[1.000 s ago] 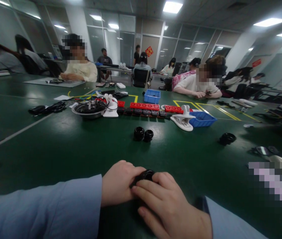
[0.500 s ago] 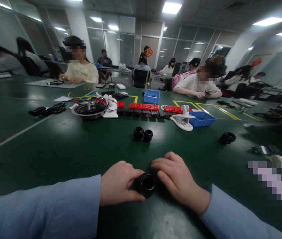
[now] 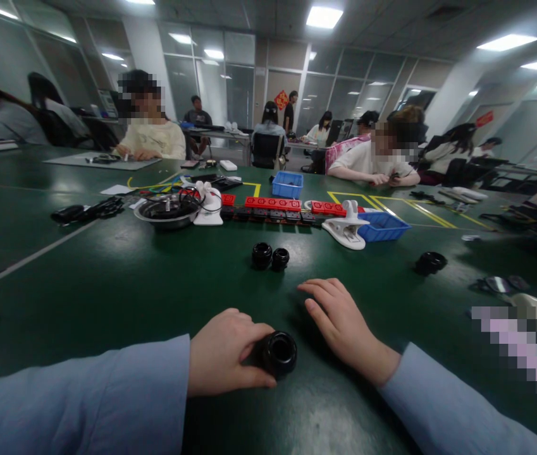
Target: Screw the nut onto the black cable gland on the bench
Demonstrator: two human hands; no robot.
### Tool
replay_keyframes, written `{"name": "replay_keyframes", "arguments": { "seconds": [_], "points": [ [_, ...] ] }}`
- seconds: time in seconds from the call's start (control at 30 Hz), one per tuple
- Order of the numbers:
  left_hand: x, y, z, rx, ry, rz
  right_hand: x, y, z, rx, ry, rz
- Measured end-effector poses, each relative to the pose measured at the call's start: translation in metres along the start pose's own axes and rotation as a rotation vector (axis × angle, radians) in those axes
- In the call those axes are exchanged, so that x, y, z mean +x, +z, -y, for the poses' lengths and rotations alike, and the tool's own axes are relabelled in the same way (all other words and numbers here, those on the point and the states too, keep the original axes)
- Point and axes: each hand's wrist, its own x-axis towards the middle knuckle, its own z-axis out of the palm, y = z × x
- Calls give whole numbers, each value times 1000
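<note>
My left hand (image 3: 228, 354) has its thumb and fingers closed around the side of a black cable gland (image 3: 281, 351), which stands upright on the green table with its round hole facing up. To the right of it, my right hand (image 3: 344, 322) hovers apart from the gland, fingers stretched out and nothing in them. Farther forward, a larger black cable gland (image 3: 262, 254) and a smaller one (image 3: 280, 258) stand side by side. Another black fitting (image 3: 430, 263) sits off to the right.
Across the table (image 3: 178, 284) lie red and black socket strips (image 3: 272, 204), a metal bowl (image 3: 166, 220) with dark parts and white clips (image 3: 348, 227). Blue bins (image 3: 288, 184) stand behind and beside them. Black cables (image 3: 88, 210) lie at the left. Other people sit opposite.
My right hand has drawn slightly away from the cable gland, forward and to the right, fingers extending. My left hand keeps its hold in nearly the same spot.
</note>
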Motion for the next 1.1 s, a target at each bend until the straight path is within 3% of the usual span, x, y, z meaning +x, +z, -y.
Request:
{"name": "replay_keyframes", "arguments": {
  "seconds": [0.47, 0.73, 1.1],
  "points": [
    [1, 5, 4, 31, 45, -47, -15, -8, 39, 64, -279, -16],
    [1, 6, 3, 42, 29, -42, -16, -8, 50, 163, -246, 113],
    [0, 6, 3, 45, 38, -50, -17, -7, 46, 172, -267, 110]
  ]
}}
